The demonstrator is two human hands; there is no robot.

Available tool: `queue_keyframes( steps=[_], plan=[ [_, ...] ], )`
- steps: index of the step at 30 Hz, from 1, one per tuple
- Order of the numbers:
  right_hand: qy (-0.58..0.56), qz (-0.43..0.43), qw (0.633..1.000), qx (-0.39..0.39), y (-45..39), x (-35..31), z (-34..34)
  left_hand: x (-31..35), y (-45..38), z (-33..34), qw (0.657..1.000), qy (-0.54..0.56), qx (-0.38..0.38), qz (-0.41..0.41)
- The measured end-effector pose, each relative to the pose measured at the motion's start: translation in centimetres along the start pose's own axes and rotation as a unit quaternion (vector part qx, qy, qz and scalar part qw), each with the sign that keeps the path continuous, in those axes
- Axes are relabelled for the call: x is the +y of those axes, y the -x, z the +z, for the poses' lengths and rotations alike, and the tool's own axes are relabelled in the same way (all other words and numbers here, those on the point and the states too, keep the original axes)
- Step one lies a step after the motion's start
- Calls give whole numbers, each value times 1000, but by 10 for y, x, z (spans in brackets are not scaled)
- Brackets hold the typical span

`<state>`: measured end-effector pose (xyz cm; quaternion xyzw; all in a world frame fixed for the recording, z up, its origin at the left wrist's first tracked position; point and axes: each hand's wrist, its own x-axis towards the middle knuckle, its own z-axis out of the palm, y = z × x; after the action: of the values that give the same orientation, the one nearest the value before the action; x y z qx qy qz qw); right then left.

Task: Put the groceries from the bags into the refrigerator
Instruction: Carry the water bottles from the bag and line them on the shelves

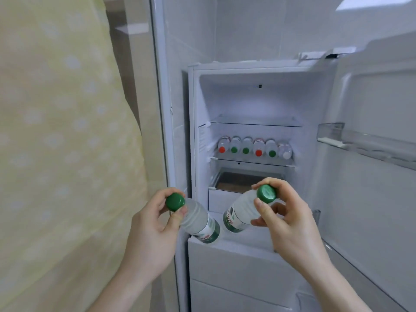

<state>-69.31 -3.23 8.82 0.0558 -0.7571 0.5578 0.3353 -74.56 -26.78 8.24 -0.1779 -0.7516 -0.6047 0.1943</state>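
Fingers of the left hand (150,224) curl round the neck of a bottle (198,221), just under its green cap; right hand (286,217) fingers pinch a second bottle (242,210) likewise. Both bottles tilt inward, bases near each other. Beyond the fingertips, six bottles (254,147) lie in a row on a shelf (252,160) of the open fridge (225,262).

I am holding one bottle (200,224) in my left hand (155,224) and another bottle (242,213) in my right hand (286,219) before the open refrigerator (247,97), where six bottles (254,147) are lying side by side on its middle shelf (252,160), above a drawer (225,199).
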Motion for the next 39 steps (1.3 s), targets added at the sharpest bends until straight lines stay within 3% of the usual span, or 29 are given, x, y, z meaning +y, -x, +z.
queue_keyframes(
  steps=[12,25,39],
  plan=[
    [-64,-71,988,125,-146,52,-2,7,-160,99,991,59,51,111],
    [-9,-138,965,223,-268,88,1,-5,-306,176,967,105,60,225],
    [45,-153,942,296,-340,140,5,-43,-364,232,960,159,67,220]
  ],
)
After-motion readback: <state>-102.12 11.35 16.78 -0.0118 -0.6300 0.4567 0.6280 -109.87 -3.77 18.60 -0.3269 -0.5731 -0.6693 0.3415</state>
